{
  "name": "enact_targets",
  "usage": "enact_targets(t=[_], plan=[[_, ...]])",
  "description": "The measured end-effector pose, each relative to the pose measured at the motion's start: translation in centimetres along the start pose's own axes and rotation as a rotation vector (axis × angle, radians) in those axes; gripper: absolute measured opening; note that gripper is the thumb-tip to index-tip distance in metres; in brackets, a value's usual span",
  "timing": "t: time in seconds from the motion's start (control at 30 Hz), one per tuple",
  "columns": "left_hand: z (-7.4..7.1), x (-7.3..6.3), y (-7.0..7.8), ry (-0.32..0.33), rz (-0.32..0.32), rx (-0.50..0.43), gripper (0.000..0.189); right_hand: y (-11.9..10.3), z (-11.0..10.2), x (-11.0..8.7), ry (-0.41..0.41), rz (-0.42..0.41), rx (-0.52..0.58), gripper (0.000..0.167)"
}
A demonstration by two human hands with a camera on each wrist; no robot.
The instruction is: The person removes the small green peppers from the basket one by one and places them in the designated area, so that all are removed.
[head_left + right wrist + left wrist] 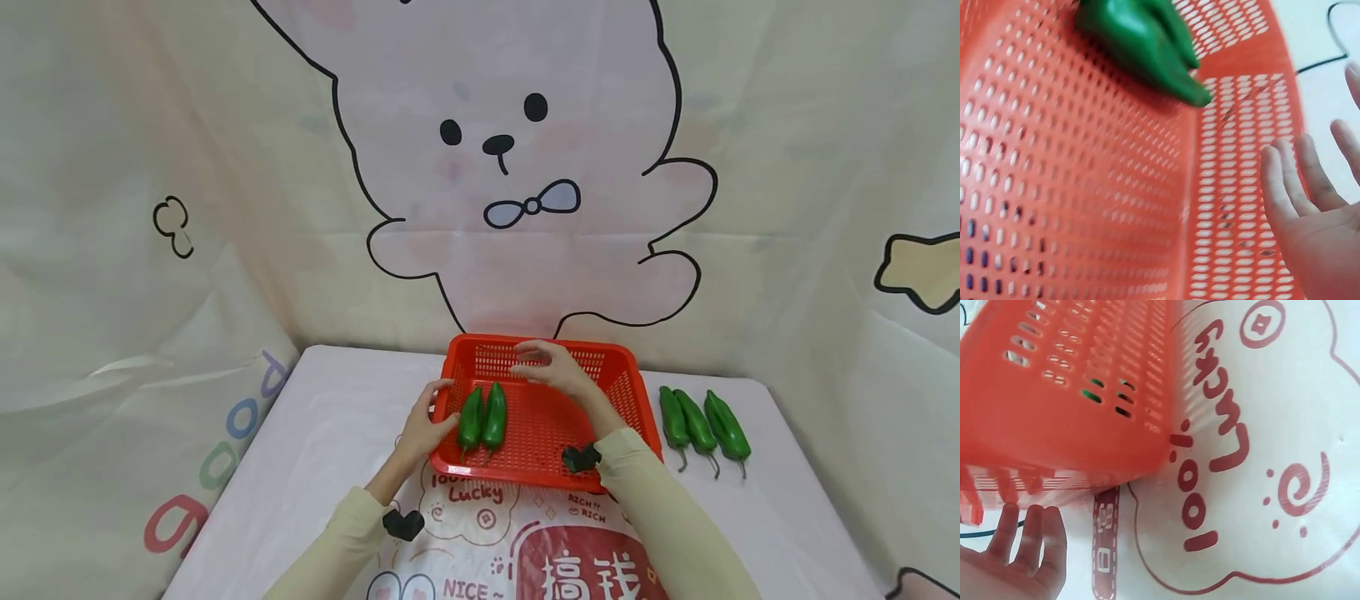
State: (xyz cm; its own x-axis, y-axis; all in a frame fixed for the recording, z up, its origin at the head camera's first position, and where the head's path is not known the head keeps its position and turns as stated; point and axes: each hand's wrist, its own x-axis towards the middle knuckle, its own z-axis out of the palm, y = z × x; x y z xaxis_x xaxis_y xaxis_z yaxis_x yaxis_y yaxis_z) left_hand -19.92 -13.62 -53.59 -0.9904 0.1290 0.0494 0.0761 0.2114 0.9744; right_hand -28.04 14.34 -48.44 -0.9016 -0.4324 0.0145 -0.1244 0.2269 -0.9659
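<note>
A red plastic basket (555,475) with perforated walls sits on the table, and two green peppers (494,417) lie side by side in its left part. My left hand (426,427) holds the basket's left side. Its thumb reaches over the rim, while several fingers (1032,534) touch the outer wall in the left wrist view. Above the far part of the basket hovers my right hand (558,371), fingers spread and holding nothing. The right wrist view shows that hand (1322,231) apart from the peppers (1141,44).
Several more green peppers (697,423) lie on the table to the right of the basket. A printed white sheet (480,533) covers the table in front. Behind stands a cloth backdrop (510,275) with a cartoon bear.
</note>
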Motion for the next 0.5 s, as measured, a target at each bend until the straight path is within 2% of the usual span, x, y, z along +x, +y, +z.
enact_targets(t=[0.13, 0.3, 0.5], plan=[[0.2, 0.0, -0.2, 0.01, 0.009, -0.001, 0.056, 1.7, -0.2, 0.5, -0.026, 0.044, -0.061, 0.062], [0.5, -0.1, -0.1, 0.029, 0.017, -0.028, 0.054, 3.4, -0.3, 0.5, -0.04, 0.05, -0.133, 0.066], [0.5, -1.1, 2.5, 0.014, 0.007, -0.035, 0.052, 4.0, 0.0, 0.6, -0.1, 0.088, -0.135, 0.072]])
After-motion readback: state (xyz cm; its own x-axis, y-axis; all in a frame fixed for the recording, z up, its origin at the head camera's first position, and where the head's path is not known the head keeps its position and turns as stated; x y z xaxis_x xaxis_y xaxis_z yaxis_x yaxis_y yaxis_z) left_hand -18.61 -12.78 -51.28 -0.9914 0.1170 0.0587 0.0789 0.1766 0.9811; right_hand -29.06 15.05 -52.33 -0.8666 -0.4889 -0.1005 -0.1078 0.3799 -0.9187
